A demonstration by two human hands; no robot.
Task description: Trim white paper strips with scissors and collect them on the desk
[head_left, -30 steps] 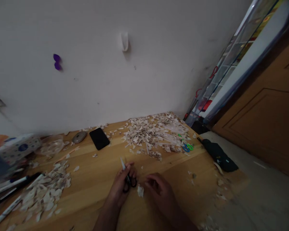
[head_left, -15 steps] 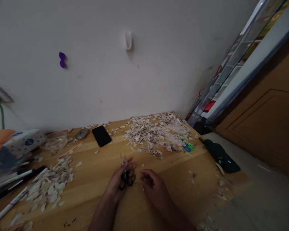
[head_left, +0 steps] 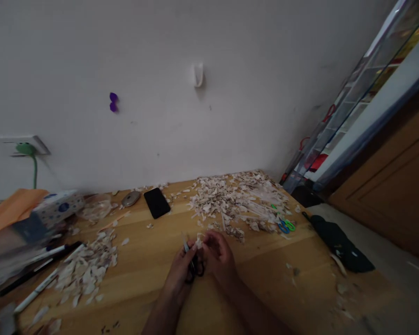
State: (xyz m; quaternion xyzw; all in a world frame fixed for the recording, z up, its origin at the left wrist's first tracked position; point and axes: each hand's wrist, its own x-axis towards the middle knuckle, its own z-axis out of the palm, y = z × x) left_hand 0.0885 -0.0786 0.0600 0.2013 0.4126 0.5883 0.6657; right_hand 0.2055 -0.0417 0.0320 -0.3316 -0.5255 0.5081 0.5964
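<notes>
My left hand (head_left: 177, 273) is closed around a pair of black-handled scissors (head_left: 199, 269), their metal blades pointing away from me. Between the fingertips of both hands is a small pale, flaky piece (head_left: 199, 242); its exact kind is too small to make out. My right hand (head_left: 222, 259) pinches it from the right, its fingers curled and close to the left thumb. Beyond the hands lies a wide heap of pale dry flakes (head_left: 212, 197). A smaller pile of rounder pale flakes (head_left: 89, 267) is on the left of the wooden table (head_left: 139, 260).
A black phone (head_left: 157, 203) and an oval grey object (head_left: 131, 198) lie near the wall. Blue-and-green scissors (head_left: 285, 226) rest beside the heap. A dark green pouch (head_left: 338, 244) is at the right edge. Pens, a tissue box (head_left: 61, 208) and a clear plastic container (head_left: 96, 207) crowd the left.
My right hand has moved in to meet the left, and the pale piece now shows between them. The scissors stay in my left hand. The camera view has shifted slightly.
</notes>
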